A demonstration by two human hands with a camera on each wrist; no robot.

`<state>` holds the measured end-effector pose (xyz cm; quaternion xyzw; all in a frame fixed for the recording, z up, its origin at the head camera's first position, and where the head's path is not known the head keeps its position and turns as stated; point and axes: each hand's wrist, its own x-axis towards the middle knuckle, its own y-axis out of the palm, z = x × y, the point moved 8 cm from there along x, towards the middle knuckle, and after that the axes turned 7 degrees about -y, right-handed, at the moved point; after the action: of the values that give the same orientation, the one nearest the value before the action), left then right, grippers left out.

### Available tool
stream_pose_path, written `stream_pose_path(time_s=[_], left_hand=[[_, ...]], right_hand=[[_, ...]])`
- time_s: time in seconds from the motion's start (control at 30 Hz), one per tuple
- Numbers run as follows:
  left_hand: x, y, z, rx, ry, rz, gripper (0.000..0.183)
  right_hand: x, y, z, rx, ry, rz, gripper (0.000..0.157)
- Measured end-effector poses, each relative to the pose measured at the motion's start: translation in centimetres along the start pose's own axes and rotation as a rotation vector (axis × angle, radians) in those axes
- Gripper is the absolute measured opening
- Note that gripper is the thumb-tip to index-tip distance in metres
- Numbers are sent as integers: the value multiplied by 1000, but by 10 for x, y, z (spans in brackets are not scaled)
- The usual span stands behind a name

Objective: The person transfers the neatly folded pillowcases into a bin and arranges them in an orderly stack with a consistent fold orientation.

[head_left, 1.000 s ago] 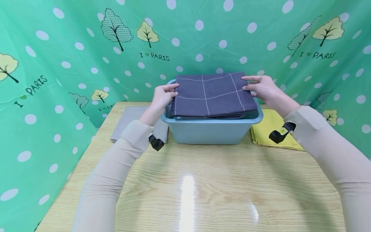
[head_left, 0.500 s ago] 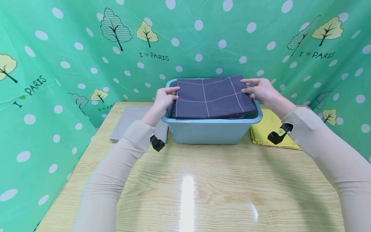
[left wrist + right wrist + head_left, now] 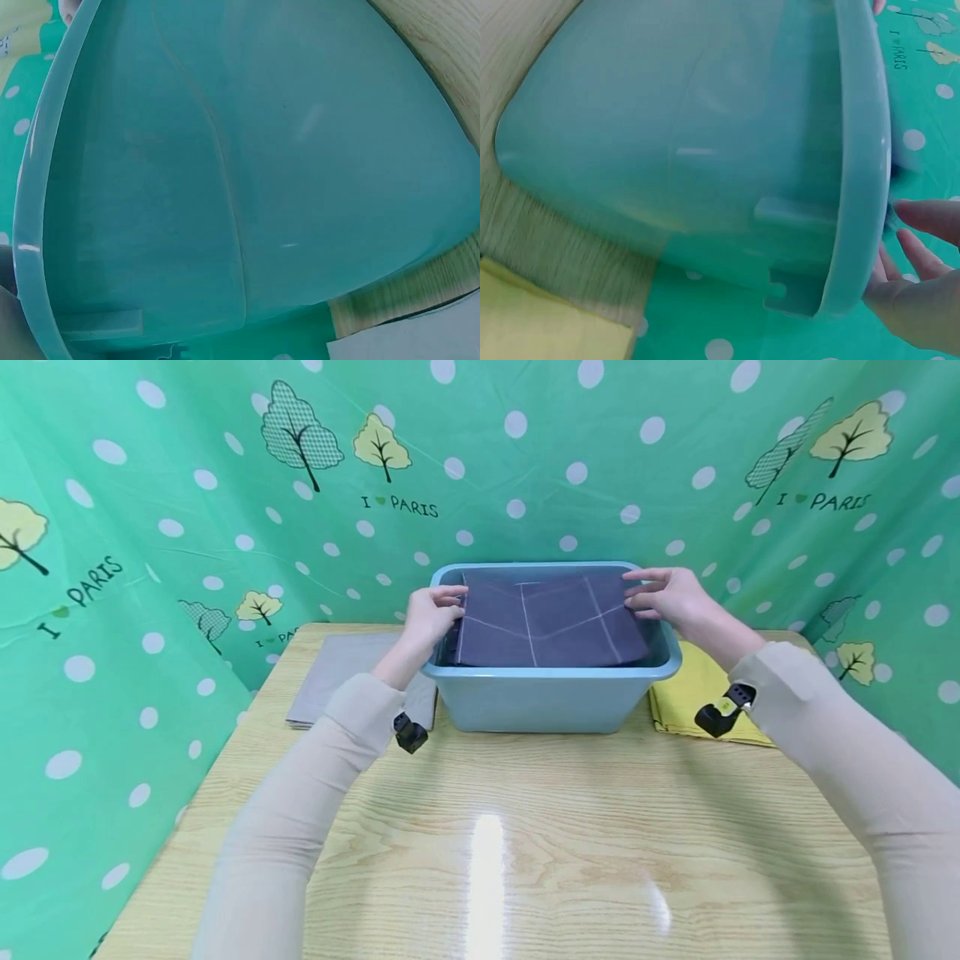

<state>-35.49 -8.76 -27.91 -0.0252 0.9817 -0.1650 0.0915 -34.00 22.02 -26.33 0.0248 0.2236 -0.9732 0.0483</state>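
A folded dark purple-grey cloth (image 3: 551, 635) with thin white grid lines lies sagging inside a light blue plastic tub (image 3: 540, 702). At its left edge my left hand (image 3: 426, 620) pinches the fabric between thumb and fingers, over the tub's left rim. My right hand (image 3: 672, 597) holds the opposite edge, reaching over the right rim. From the right wrist, my right hand (image 3: 922, 300) shows beyond the tub rim (image 3: 866, 150), thumb and fingers close together; the cloth there is blurred. The left wrist view is mostly filled by the tub wall (image 3: 300, 172).
A folded grey cloth (image 3: 330, 672) lies left of the tub on the wooden table (image 3: 570, 827). On the right is a folded yellow cloth (image 3: 678, 693), partly behind my right forearm. A green dotted curtain (image 3: 517, 468) hangs directly behind the tub.
The dark cloth has sunk from above the tub's rim down into it, its middle now sagging. Both hands have lowered slightly with it and come a little closer together.
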Motion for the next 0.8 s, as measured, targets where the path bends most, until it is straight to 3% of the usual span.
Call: stream_pose_path(time_s=[0.27, 0.8], left_hand=[[-15, 2, -11, 27, 136, -10, 28], [-50, 17, -28, -13, 327, 66, 24]], right_hand=[[-12, -3, 9, -105, -183, 4, 40], [-44, -13, 10, -165, -264, -9, 43]])
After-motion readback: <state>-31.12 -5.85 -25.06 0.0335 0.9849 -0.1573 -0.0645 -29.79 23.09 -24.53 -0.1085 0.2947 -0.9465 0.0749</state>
